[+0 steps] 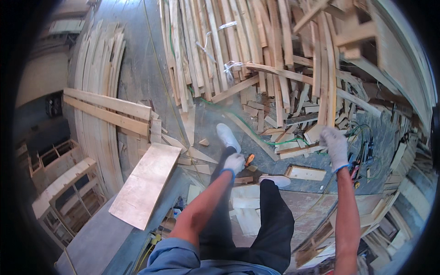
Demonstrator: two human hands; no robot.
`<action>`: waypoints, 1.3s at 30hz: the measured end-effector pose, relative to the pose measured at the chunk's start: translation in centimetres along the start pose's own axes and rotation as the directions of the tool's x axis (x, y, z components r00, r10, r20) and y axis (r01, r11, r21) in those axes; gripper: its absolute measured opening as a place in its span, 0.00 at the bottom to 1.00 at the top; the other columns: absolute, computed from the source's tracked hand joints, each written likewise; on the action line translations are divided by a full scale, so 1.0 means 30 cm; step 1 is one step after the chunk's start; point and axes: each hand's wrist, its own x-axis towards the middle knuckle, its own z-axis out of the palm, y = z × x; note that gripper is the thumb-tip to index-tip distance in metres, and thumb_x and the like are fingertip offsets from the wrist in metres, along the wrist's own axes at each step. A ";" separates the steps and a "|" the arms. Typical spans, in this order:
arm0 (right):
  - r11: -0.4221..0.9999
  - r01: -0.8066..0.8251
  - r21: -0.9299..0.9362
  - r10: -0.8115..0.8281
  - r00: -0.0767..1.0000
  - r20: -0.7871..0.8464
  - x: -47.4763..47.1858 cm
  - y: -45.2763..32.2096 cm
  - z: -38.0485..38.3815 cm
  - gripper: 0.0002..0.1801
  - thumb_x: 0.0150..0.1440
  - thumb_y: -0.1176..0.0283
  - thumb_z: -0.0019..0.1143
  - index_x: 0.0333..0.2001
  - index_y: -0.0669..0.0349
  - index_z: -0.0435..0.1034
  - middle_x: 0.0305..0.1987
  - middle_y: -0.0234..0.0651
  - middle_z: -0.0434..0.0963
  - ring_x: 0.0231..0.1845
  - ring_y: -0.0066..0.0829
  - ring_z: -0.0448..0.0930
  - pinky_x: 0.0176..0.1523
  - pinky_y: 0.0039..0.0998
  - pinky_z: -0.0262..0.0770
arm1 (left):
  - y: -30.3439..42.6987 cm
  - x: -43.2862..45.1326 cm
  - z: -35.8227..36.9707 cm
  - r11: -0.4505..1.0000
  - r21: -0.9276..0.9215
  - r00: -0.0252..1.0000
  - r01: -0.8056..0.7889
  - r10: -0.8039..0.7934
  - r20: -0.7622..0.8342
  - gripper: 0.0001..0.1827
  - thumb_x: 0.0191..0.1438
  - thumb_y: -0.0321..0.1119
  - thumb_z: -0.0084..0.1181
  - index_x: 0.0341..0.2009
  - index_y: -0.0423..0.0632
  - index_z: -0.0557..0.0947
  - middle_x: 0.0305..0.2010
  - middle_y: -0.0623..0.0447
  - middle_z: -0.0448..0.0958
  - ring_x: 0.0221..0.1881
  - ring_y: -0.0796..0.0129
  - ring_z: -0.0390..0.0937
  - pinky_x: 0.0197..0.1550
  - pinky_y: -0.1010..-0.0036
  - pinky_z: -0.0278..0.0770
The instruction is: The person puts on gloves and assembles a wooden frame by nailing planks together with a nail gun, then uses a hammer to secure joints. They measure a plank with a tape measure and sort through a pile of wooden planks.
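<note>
My left hand (234,163), in a pale glove with a blue cuff, is curled in front of my left leg. Right beside its fingers is an orange-handled tool (250,159); whether the hand holds it or it lies on the floor behind is unclear. Out to the right, my right hand (334,144), gloved the same way, has bent fingers. It overlaps the floor near the lower end of a long wooden board (323,103); contact with the board cannot be told. A wide wooden panel (146,184) lies on a grey surface at the left.
Long timber strips (206,44) fill the far floor, with offcuts (271,120) by their ends. A green hose (251,129) crosses the floor. More boards (98,68) are stacked at the left, near wooden frames (74,196). Cables and tools (366,154) lie at the right.
</note>
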 end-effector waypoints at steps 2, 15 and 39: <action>0.989 -0.080 -0.127 0.096 0.987 0.132 -0.012 0.043 0.117 0.16 0.65 0.65 0.59 0.47 0.68 0.80 0.34 0.35 0.84 0.34 0.21 0.82 0.39 0.26 0.80 | -0.063 0.159 -0.052 0.990 0.056 0.991 -0.131 0.131 -0.005 0.17 0.61 0.38 0.52 0.47 0.42 0.84 0.33 0.47 0.83 0.29 0.62 0.82 0.35 0.66 0.79; 0.872 -0.489 -0.028 0.450 0.776 0.443 0.422 0.238 1.014 0.22 0.64 0.54 0.58 0.45 0.66 0.80 0.42 0.41 0.85 0.43 0.33 0.85 0.47 0.34 0.81 | 0.440 0.745 -0.554 0.843 0.525 0.907 -0.114 0.304 -0.291 0.22 0.59 0.45 0.51 0.53 0.48 0.83 0.55 0.37 0.82 0.55 0.41 0.80 0.59 0.50 0.78; 0.829 -0.046 -0.557 0.007 0.997 -0.072 0.650 0.932 1.017 0.29 0.63 0.48 0.63 0.44 0.70 0.78 0.37 0.54 0.84 0.40 0.52 0.86 0.44 0.47 0.80 | 0.109 0.980 -0.832 0.681 0.714 0.107 -0.163 0.731 -0.673 0.26 0.56 0.35 0.61 0.60 0.45 0.77 0.59 0.37 0.79 0.59 0.42 0.77 0.61 0.53 0.73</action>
